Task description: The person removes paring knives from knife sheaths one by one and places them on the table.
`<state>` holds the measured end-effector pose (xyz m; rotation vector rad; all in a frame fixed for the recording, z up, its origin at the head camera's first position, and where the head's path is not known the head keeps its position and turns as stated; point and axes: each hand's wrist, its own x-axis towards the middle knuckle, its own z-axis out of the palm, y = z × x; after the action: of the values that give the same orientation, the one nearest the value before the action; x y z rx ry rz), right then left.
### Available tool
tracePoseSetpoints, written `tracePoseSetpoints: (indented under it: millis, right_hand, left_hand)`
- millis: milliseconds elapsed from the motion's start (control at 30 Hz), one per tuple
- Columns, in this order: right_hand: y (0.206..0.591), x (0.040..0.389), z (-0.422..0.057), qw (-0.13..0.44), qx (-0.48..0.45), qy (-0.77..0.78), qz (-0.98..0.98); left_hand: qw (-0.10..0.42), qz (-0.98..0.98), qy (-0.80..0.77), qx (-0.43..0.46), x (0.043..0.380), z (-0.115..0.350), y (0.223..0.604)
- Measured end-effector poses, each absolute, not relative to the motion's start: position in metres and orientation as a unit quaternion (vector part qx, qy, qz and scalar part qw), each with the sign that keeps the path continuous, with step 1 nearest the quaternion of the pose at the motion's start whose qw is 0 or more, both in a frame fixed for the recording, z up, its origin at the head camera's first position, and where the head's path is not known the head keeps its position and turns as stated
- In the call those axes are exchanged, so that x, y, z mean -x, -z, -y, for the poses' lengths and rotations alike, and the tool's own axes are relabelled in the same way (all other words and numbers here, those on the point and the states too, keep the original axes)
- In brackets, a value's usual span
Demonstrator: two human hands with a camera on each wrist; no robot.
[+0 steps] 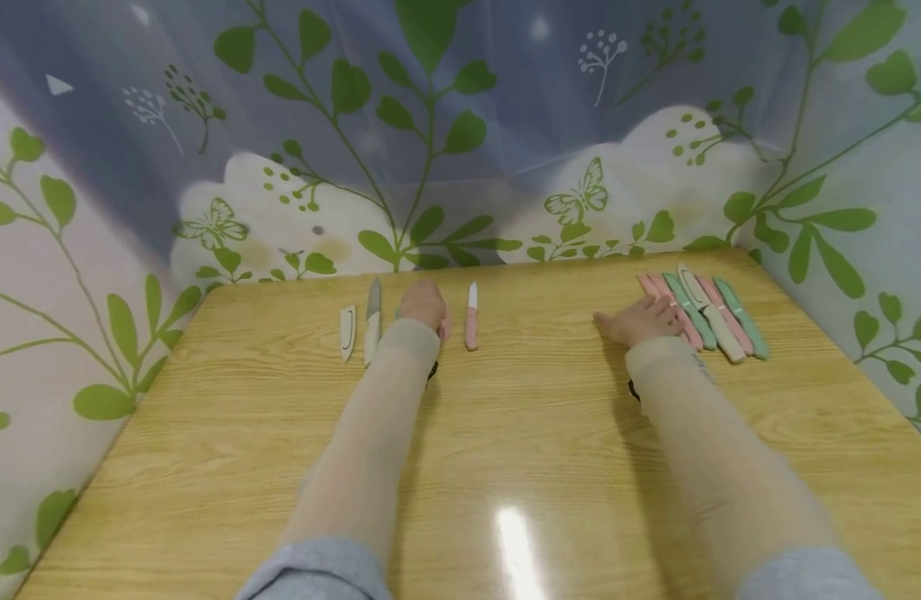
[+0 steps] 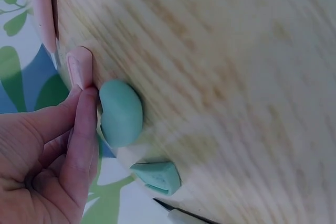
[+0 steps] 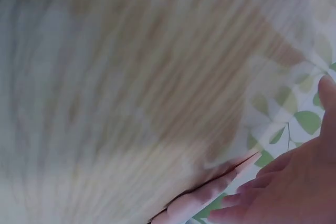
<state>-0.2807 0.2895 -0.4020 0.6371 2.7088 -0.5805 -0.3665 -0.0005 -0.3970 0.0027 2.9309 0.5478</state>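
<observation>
My left hand point(image 1: 422, 305) pinches a pink knife sheath point(image 2: 81, 65) between thumb and fingertips, close over the table. Beside it lie a green knife handle point(image 2: 121, 113) and a green sheath point(image 2: 161, 177), mostly hidden by the hand in the head view. To the right is an unsheathed pink knife point(image 1: 472, 323); to the left, a white-handled knife point(image 1: 373, 325) and a white sheath point(image 1: 347, 333). With fingers spread, my right hand point(image 1: 642, 321) is held over the table at the left side of a row of sheathed knives point(image 1: 738, 317), pink, green and white, holding nothing.
The wood-grain table point(image 1: 535, 442) carries everything. A leaf-patterned cloth point(image 1: 460, 200) hangs along its back edge and both sides. The sheathed knives lie slanted side by side near the back right corner.
</observation>
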Motion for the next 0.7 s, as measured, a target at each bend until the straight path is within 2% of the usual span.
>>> tracePoseSetpoints:
  millis: [167,400,500,700]
  right_hand:
    - [0.396,0.281,-0.294,0.145,-0.238,0.185,-0.942]
    - [0.399,0.287,-0.306,0.115,-0.141,0.086,-0.979]
    - [0.402,0.287,-0.313,0.094,-0.122,0.088,-0.984]
    - [0.408,0.303,-0.338,0.122,-0.104,0.156,-0.975]
  left_hand:
    - [0.086,-0.980,-0.179,-0.014,0.364,0.003,0.395]
    - [0.089,-0.979,-0.183,-0.008,0.367,0.003,0.395]
    - [0.090,-0.980,-0.179,-0.003,0.370,0.002,0.398]
    - [0.088,-0.982,-0.170,0.002,0.373,0.000,0.402]
